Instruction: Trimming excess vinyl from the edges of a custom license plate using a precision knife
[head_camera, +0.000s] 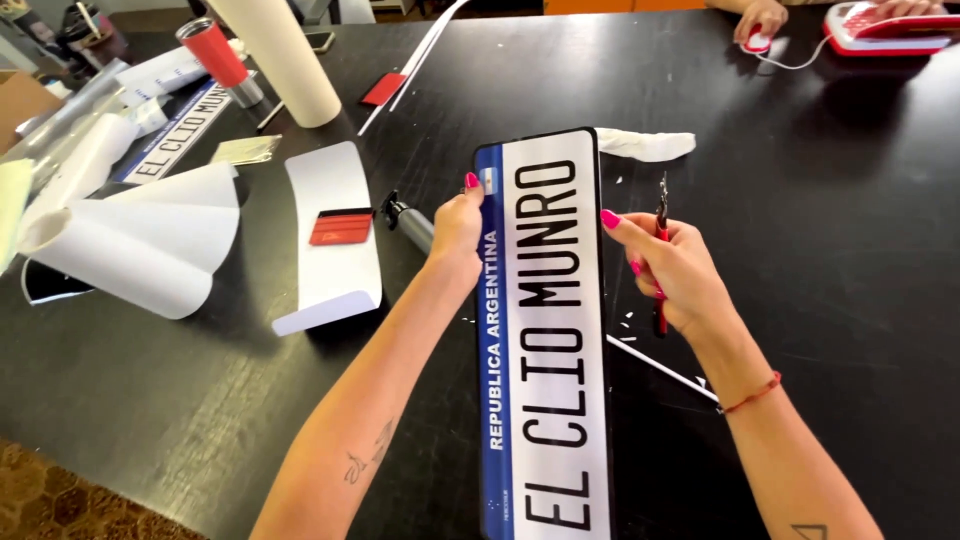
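left hand (458, 232) and right hand (668, 268) clamp the edges of a long white plate (548, 340) with a blue strip, above the black table (820, 230); the right also grips a red knife (660, 262). a similar plate (172, 135) lies far left.

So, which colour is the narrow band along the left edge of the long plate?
Blue band on the white plate with black letters, seen in the head view.

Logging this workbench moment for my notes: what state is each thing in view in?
Long plate: held up lengthwise off the table, printed face showing.
Left hand: grip shut on the plate's left edge.
Right hand: touches the right edge, also holds a red-handled craft knife.
Red squeegee: lying on a curled white sheet.
Red tumbler: tilted.
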